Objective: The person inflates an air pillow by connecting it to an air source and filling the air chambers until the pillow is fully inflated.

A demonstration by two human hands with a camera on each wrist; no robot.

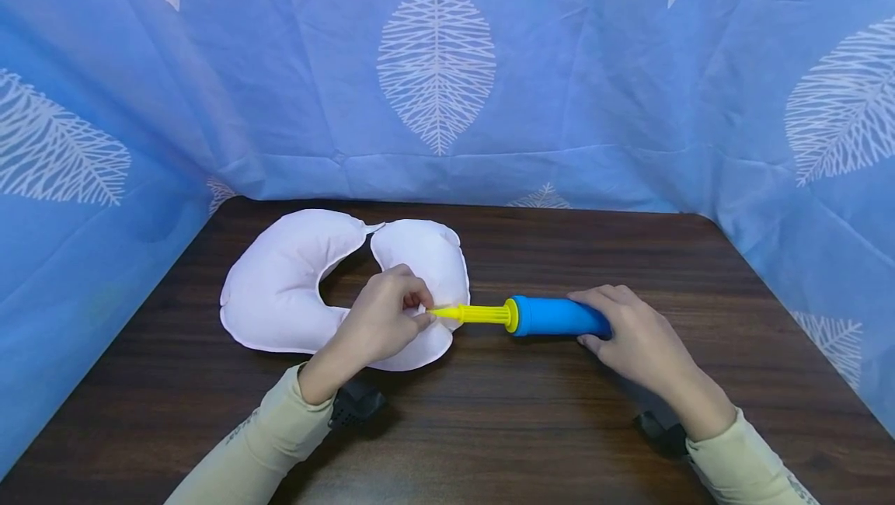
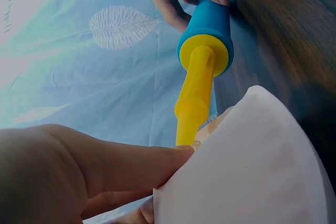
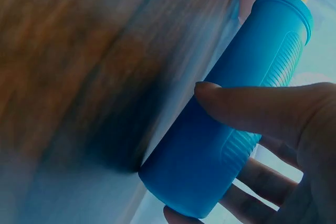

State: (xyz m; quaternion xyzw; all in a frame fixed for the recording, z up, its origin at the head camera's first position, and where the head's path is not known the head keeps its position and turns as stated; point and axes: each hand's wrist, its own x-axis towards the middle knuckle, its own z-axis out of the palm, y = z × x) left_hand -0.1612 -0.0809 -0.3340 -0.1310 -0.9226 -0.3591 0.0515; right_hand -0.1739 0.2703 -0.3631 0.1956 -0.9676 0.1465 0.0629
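A white U-shaped neck pillow (image 1: 273, 287) lies on the left half of the table, looking filled out. My left hand (image 1: 384, 315) pinches it at its right arm, where the yellow nozzle tip (image 1: 447, 314) meets the fabric. In the left wrist view the thumb (image 2: 142, 163) presses beside that tip; the valve is mostly hidden. My right hand (image 1: 629, 334) grips the rear end of the blue barrel of a hand pump (image 1: 555, 316). The right wrist view shows the thumb across the blue barrel (image 3: 220, 114) and fingers behind it. The pump points left, roughly level.
The dark wood-grain table (image 1: 517, 427) runs under both hands. Blue cloth (image 1: 315, 62) with white leaf prints hangs behind it and along both sides. A short white strap (image 1: 375, 228) lies between the pillow's ends. Dark wrist-worn devices (image 1: 356, 404) sit under the sleeves.
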